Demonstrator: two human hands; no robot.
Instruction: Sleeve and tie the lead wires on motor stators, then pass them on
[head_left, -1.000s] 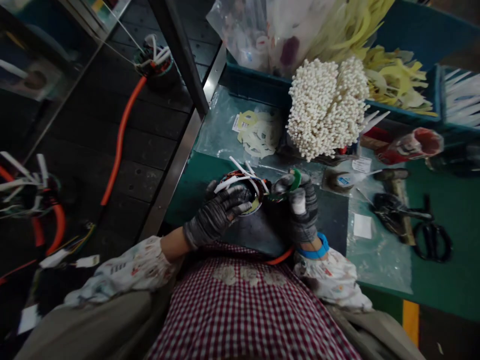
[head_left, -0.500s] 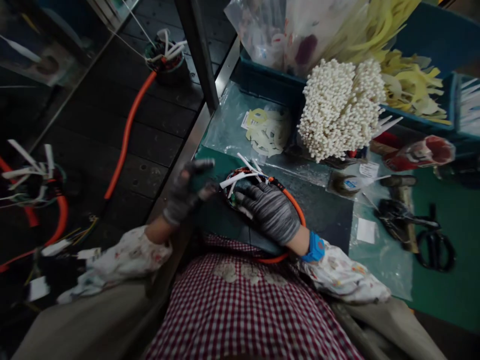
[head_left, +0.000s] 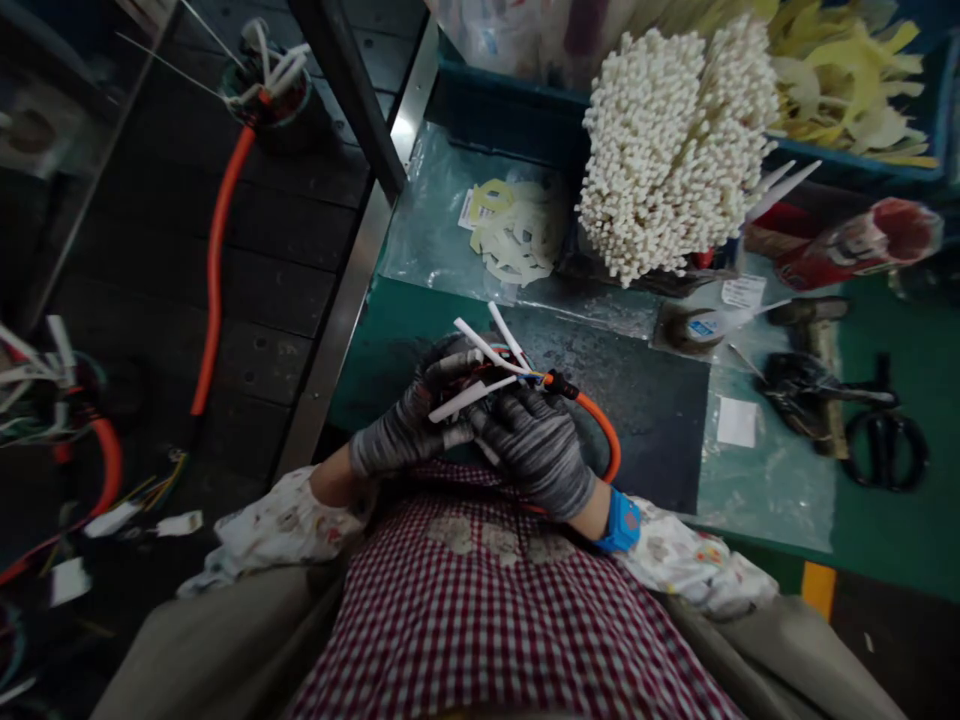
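Note:
A round wound part with white sleeves [head_left: 480, 365] sits at the bench edge close to my body, mostly covered by my hands. From its right side an orange cable [head_left: 604, 420] curves down toward my lap. My left hand [head_left: 416, 415], in a grey striped glove, is wrapped round the part's left side, fingers on top and thumb near a white sleeve. Across its right front lies my right hand [head_left: 536, 445], gloved alike, its fingers curled over the part. A blue band is round my right wrist.
White sticks [head_left: 675, 150] in a dense bundle stand behind, beside a blue bin [head_left: 510, 115]. Scissors [head_left: 885, 440], a hammer [head_left: 825, 370] and a red can [head_left: 855, 245] lie at right. Similar parts with an orange cable [head_left: 217, 270] rest on the dark slatted surface at left.
My left hand has come in from the left and taken hold of the part. The part has turned and moved a little toward my body. The camera view has shifted.

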